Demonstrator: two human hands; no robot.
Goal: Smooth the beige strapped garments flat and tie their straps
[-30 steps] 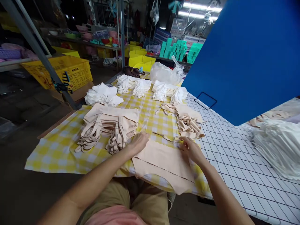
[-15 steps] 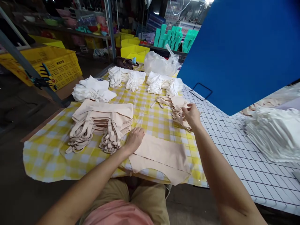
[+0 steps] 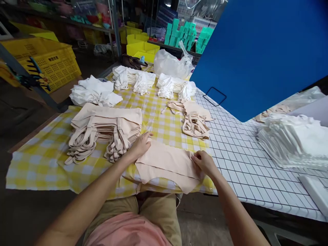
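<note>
1. Yellow plastic with pierced sides makes up the crate [image 3: 57, 70] at the far left, off the bench [image 3: 41, 165]; what it holds is too dark to make out.
2. On the left of the bench lies a heap of white cloth [image 3: 93, 91]. Just nearer is a beige stack [image 3: 109, 118], its folded edges to the far side and its looped straps trailing to the near side.
3. The left hand [image 3: 140, 146] rests palm down at the far left corner of the beige piece, fingers lightly bent; whether it pinches any fabric I cannot tell.
4. Farther off stand a white strapped stack [image 3: 134, 77], a dark bag [image 3: 130, 62] and open yellow bins [image 3: 143, 51], whose contents are hidden from here.
5. The beige piece [image 3: 166, 160] lies flat at the near edge of the bench, between the hands. Its long axis runs left to right, the right end slanting nearer; the straight edge faces far, the curved cut-out near, with a lobe either side pointing near.
6. Beyond it are a second white stack [image 3: 175, 85] and a knotted translucent bag [image 3: 170, 65], bulging, contents unclear.
7. A tangled beige pile [image 3: 196, 123] lies on the far right of the checked cloth.
8. The right hand [image 3: 202, 160] pinches the far right corner of the beige piece between thumb and fingers.
9. On the right, a tall white stack [image 3: 292, 140] sits on the grid-patterned cover [image 3: 238, 174].
</note>
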